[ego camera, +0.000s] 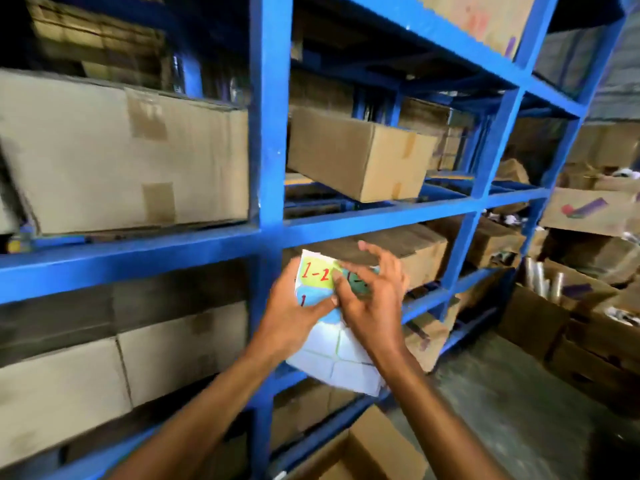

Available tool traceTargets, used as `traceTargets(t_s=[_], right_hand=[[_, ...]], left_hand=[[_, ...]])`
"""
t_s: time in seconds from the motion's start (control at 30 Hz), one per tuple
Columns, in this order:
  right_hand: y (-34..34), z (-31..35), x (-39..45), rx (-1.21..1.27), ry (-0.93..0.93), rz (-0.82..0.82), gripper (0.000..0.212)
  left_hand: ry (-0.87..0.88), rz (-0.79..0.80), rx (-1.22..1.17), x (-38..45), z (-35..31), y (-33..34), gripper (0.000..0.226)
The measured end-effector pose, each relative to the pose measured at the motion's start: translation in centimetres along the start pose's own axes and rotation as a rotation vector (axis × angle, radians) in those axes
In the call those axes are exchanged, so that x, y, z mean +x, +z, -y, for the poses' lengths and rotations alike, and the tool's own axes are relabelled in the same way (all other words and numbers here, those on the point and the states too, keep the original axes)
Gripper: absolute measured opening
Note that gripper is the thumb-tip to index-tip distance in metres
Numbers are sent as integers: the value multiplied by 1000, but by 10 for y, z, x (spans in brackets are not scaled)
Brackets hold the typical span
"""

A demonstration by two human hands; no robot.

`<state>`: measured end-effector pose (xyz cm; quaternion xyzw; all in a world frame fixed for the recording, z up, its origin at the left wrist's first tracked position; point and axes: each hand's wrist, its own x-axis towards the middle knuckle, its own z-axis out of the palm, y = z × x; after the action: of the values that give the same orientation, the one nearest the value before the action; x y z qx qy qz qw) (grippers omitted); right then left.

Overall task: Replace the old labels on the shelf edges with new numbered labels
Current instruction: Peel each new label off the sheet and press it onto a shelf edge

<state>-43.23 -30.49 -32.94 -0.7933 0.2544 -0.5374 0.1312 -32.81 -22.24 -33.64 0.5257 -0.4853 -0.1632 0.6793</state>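
The rack (270,133) in front of me was blue-painted metal with a slight sheen. The boxes (356,157) were matt brown cardboard, taped, and the label sheet (341,362) I held was creased, smooth paper.

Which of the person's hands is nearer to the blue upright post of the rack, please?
Left. The left hand holds the label sheet right beside the blue upright post, partly overlapping it; the right hand picks at the sheet farther right.
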Motion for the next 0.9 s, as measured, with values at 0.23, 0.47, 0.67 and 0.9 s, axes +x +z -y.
traceTargets(t_s=[0.23, 0.47, 0.67, 0.9], right_hand=[[85, 116, 23, 209, -68, 91, 14], [138, 201, 41, 360, -138, 144, 12], [163, 251, 55, 489, -220, 196, 9], [174, 280, 74, 512, -312, 186, 9]], left_hand=[[15, -60, -65, -15, -42, -137, 52], [-8, -166, -107, -21, -77, -223, 54], [53, -366, 58, -18, -96, -271, 41], [138, -497, 197, -5, -110, -297, 41]])
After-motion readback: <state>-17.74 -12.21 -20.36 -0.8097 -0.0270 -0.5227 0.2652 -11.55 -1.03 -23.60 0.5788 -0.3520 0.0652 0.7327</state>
